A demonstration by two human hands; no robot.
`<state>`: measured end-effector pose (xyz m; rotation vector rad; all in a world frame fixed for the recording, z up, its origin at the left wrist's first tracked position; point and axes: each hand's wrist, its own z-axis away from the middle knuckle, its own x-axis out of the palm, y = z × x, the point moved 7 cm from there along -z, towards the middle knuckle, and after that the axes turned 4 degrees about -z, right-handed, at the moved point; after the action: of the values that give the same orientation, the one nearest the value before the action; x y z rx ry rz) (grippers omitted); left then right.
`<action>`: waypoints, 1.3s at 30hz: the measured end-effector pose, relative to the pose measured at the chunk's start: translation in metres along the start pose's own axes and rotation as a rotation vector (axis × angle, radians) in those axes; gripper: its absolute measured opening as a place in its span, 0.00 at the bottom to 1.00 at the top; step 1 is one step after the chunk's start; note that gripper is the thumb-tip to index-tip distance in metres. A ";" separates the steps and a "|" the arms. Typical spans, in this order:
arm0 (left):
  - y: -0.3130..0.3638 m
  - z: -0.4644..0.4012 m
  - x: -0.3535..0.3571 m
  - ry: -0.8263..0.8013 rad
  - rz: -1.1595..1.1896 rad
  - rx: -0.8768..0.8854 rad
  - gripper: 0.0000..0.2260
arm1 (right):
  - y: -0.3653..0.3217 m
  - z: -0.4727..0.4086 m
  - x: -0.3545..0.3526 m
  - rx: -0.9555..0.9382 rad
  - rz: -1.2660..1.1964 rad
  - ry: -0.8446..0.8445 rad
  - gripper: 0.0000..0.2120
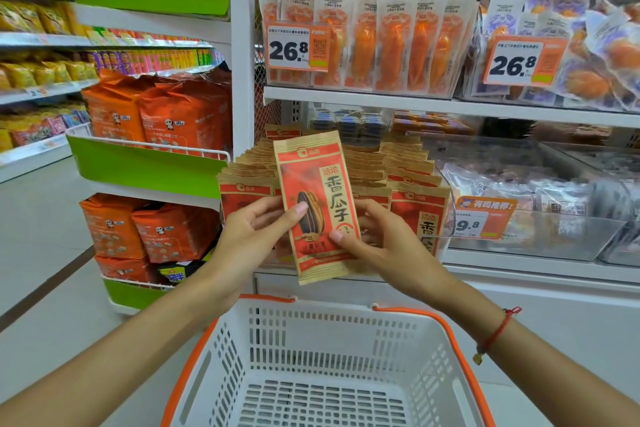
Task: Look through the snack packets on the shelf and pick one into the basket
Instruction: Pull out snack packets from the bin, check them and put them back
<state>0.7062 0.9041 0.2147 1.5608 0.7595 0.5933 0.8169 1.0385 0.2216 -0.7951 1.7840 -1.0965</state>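
Below our hands: the basket (329, 367), white with orange handles, stands open straight under the packet and holds nothing we can see.
Shelf: the shelf (450, 104) faces us, with a stack (381, 166) of like packets standing just behind the one we hold.
Packet: the packet (317, 206) is off the shelf and in the air over the basket's far rim, long axis near upright, top tilted a little to the left, printed face toward us.
Left hand: our left hand (258, 229) comes in from the left, thumb on the front and fingers curled behind, pinching the left edge.
Right hand: our right hand (375, 236) pinches the lower right edge the same way.
Nearer hand: both touch it; neither is nearer.
Next move, we judge: lower it straight down, then let go.
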 end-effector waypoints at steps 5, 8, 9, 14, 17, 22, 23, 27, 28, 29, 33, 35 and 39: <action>-0.004 -0.003 -0.002 -0.015 0.000 -0.037 0.15 | 0.000 -0.002 -0.004 0.082 -0.178 -0.109 0.25; -0.003 0.000 0.000 -0.024 0.007 -0.017 0.14 | 0.000 -0.001 -0.006 0.075 -0.214 -0.114 0.23; -0.002 0.001 0.000 -0.006 0.018 0.002 0.14 | 0.000 0.000 -0.005 0.074 -0.221 -0.108 0.22; 0.004 0.008 -0.014 0.305 -0.086 0.112 0.13 | -0.009 0.005 -0.004 -0.015 -0.083 -0.020 0.23; 0.004 0.007 -0.009 0.262 -0.164 0.127 0.08 | -0.014 0.008 0.005 -0.021 -0.067 -0.021 0.21; 0.011 0.013 0.014 0.061 -0.090 0.162 0.08 | -0.012 0.011 0.025 0.013 -0.017 -0.140 0.26; 0.012 0.014 0.018 0.019 -0.063 0.155 0.11 | -0.010 0.010 0.027 0.025 -0.001 -0.161 0.26; 0.011 0.015 0.024 -0.083 -0.110 0.118 0.23 | -0.005 0.011 0.029 0.047 0.135 -0.169 0.26; 0.009 0.015 0.024 -0.100 -0.126 0.115 0.23 | -0.005 0.011 0.029 0.043 0.172 -0.158 0.27; 0.008 0.015 0.024 -0.117 -0.132 0.114 0.23 | -0.006 0.012 0.029 0.031 0.201 -0.146 0.27; 0.008 0.014 0.023 -0.143 -0.085 0.134 0.22 | -0.014 0.013 0.025 0.018 0.234 -0.102 0.31; 0.011 0.013 0.021 -0.131 -0.070 0.154 0.21 | -0.019 0.014 0.021 0.005 0.240 -0.081 0.31; 0.018 0.009 0.011 -0.104 -0.066 0.174 0.18 | -0.027 0.015 0.005 -0.018 0.239 0.021 0.31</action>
<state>0.7223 0.9056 0.2306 1.7057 0.7967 0.4028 0.8300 1.0178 0.2413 -0.5648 1.8543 -0.9352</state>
